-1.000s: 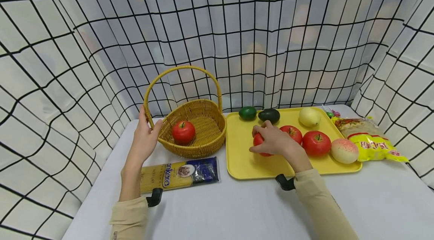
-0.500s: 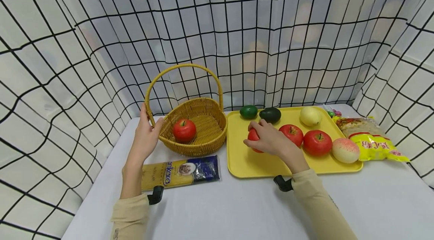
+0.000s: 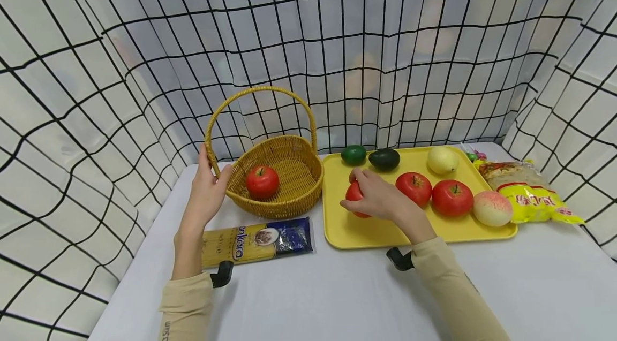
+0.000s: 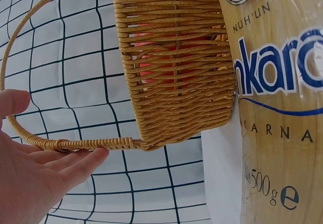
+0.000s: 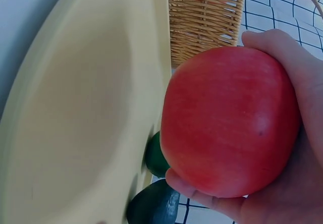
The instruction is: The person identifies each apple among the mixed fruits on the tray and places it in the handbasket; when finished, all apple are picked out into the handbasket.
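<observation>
My right hand (image 3: 373, 196) grips a red apple (image 3: 353, 194) just above the left part of the yellow tray (image 3: 347, 231). In the right wrist view the apple (image 5: 227, 123) fills my right hand (image 5: 298, 133), fingers and thumb curled round it, with the tray (image 5: 75, 108) beneath. A wicker basket (image 3: 289, 204) with a hoop handle stands left of the tray and holds another red apple (image 3: 262, 181). My left hand (image 3: 204, 191) rests against the basket's left side. Its straight fingers (image 4: 75, 163) lie under the handle (image 4: 75, 144).
The tray also carries two red apples (image 3: 413, 188), a peach (image 3: 492, 208), a yellow fruit (image 3: 442, 159), an avocado (image 3: 384, 159) and a lime (image 3: 354, 154). A spaghetti packet (image 3: 255, 239) lies in front of the basket. Snack bags (image 3: 535, 196) sit at the right. Grid-patterned cloth walls surround the table.
My right hand has carried the red apple leftward across the tray, toward the basket. The left hand has stayed on the basket.
</observation>
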Action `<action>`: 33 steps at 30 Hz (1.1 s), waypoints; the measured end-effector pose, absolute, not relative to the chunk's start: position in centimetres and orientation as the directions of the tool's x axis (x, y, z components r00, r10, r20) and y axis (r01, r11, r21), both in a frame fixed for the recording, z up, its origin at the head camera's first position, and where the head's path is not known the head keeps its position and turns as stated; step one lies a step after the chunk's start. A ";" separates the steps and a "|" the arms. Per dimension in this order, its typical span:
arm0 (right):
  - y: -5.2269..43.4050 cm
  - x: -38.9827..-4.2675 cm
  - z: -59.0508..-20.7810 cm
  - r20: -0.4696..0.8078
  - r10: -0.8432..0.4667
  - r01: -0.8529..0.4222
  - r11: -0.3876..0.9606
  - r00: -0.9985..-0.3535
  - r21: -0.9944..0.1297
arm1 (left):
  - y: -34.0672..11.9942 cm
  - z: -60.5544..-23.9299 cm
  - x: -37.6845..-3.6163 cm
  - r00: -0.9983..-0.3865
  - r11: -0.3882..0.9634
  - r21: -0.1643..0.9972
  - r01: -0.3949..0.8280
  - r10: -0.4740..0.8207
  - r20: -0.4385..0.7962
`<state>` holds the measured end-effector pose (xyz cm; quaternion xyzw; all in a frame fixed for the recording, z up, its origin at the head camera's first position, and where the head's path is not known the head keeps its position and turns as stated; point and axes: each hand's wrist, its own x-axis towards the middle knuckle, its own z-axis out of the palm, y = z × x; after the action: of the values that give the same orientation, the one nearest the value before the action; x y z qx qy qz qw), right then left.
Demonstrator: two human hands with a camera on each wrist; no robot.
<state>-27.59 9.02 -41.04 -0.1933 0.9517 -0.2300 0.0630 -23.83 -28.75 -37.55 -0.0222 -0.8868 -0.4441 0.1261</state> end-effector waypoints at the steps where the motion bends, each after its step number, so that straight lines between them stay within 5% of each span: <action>1: 8.9 -27.6 -40.9 -0.029 -0.394 -0.339 0.823 -0.919 -0.455 | -28.8 -37.5 -23.8 -0.967 0.604 0.783 0.150 -0.075 0.244; 21: 7.4 -27.6 -40.2 0.133 -0.415 -0.421 0.746 -0.900 -0.516 | -29.2 -36.2 -24.3 -0.961 0.619 0.762 0.190 -0.040 0.273; 33: 1.8 -28.9 -38.1 0.198 -0.557 -0.579 0.675 -0.807 -0.458 | -29.0 -37.3 -24.0 -0.966 0.618 0.771 0.155 -0.069 0.249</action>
<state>-28.92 1.79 -38.08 -0.3103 0.9149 -0.2573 -0.0209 -24.04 -28.97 -37.31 -0.0241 -0.8904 -0.4362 0.1281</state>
